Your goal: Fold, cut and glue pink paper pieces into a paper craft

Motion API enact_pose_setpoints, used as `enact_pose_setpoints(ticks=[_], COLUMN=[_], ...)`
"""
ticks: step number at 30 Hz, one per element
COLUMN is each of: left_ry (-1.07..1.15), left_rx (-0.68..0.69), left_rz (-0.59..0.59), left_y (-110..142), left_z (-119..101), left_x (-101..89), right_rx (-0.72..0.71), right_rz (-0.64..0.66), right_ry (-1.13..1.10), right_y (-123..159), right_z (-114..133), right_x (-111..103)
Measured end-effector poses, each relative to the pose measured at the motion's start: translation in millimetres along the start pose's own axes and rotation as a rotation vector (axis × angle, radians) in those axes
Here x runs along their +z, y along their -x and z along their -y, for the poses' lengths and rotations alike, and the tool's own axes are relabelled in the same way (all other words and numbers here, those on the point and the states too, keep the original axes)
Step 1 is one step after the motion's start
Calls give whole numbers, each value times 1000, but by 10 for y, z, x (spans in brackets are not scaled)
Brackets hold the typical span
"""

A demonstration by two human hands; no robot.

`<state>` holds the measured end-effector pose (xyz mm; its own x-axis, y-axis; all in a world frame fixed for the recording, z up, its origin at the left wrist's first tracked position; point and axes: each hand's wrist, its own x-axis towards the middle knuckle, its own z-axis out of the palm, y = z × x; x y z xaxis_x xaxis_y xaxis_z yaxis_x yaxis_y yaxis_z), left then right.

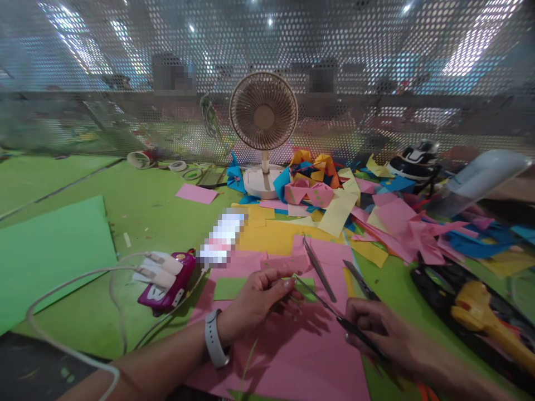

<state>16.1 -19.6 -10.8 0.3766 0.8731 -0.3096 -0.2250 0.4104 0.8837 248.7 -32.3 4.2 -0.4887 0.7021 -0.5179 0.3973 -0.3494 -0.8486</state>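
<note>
My left hand [265,295], with a pale watch band on its wrist, is closed in a pinch over the pink paper sheet [309,356]. Between its thumb and finger shows a tiny green paper piece [295,275]. My right hand [376,328] grips a thin metal tool with a black handle [355,332], whose tip reaches the left fingertips. Metal tweezers [320,270] lie on the pink paper just beyond. A craft knife [360,280] lies by my right knuckles. Under the left hand is a green paper strip [229,288], partly covered.
A fan [264,114] stands at the back before a perforated screen. Coloured paper scraps [401,223] heap to the right, near a black tray [434,295] with a yellow tool. Leftward are a phone [221,239], a purple power adapter [167,289] with cables, and a green sheet [58,250].
</note>
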Motion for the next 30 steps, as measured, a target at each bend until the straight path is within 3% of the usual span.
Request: enact_pose_setpoints(ticks=[12,30], left_ry=[-20,-47], left_rx=[-40,26], left_rz=[23,43], left_y=[12,20], left_z=[-26,-9], left_x=[19,20], right_rx=[-5,-2], right_rz=[-23,-3], right_ry=[149,82], right_y=[-10,14], right_z=[-79,-33], right_x=[-8,-14])
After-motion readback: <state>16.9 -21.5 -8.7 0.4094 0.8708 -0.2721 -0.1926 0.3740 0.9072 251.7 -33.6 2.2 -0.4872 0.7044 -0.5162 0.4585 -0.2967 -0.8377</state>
